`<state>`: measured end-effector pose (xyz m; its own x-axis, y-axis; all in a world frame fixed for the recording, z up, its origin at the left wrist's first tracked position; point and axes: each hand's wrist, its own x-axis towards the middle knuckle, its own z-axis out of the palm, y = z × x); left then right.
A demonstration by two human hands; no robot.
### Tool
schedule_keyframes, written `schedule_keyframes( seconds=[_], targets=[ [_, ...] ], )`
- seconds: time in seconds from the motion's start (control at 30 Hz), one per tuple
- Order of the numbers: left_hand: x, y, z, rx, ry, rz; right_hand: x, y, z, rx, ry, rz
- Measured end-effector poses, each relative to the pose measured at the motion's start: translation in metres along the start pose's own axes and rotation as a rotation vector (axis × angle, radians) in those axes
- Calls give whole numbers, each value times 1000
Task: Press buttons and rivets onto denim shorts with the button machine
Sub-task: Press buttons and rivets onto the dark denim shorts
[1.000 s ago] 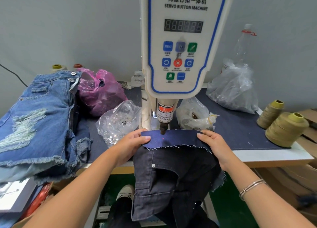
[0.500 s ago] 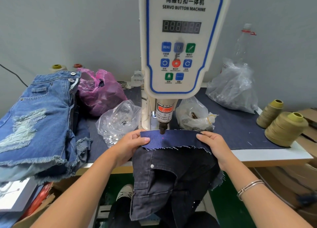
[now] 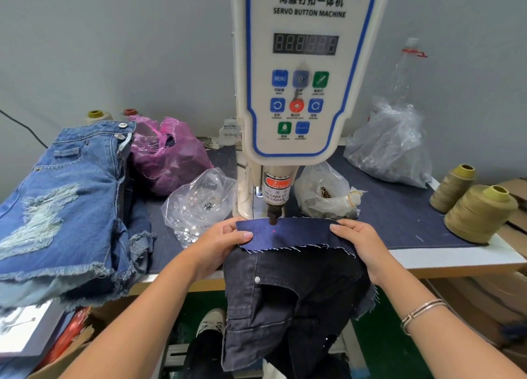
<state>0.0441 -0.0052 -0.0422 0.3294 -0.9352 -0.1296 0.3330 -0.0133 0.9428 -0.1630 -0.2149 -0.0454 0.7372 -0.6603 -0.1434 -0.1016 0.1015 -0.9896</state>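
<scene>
Dark denim shorts [image 3: 288, 299] hang off the table's front edge, their frayed top edge [image 3: 288, 233] spread flat under the punch [image 3: 273, 217] of the white servo button machine [image 3: 305, 71]. A red laser dot [image 3: 273, 231] shows on the cloth just in front of the punch. My left hand [image 3: 221, 243] pinches the left end of that edge, thumb on top. My right hand [image 3: 359, 243] grips the right end. One silver rivet [image 3: 257, 279] sits lower on the shorts.
A stack of light blue ripped denim shorts [image 3: 65, 207] lies at the left. Clear bags of silver buttons [image 3: 199, 205] and brass parts [image 3: 325, 193] flank the machine; a pink bag [image 3: 168, 156] and big clear bag [image 3: 390, 148] behind. Two olive thread cones [image 3: 479, 210] stand at right.
Almost nothing moved; both hands keep holding the same edge of the dark shorts under the punch, and the cloth stays in place.
</scene>
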Motion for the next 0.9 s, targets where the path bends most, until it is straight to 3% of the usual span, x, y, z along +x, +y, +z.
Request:
schedule_keyframes(
  seconds=[0.9],
  targets=[
    [-2, 3, 1, 10, -11, -25, -1, 0, 0, 11, 15, -17]
  ],
)
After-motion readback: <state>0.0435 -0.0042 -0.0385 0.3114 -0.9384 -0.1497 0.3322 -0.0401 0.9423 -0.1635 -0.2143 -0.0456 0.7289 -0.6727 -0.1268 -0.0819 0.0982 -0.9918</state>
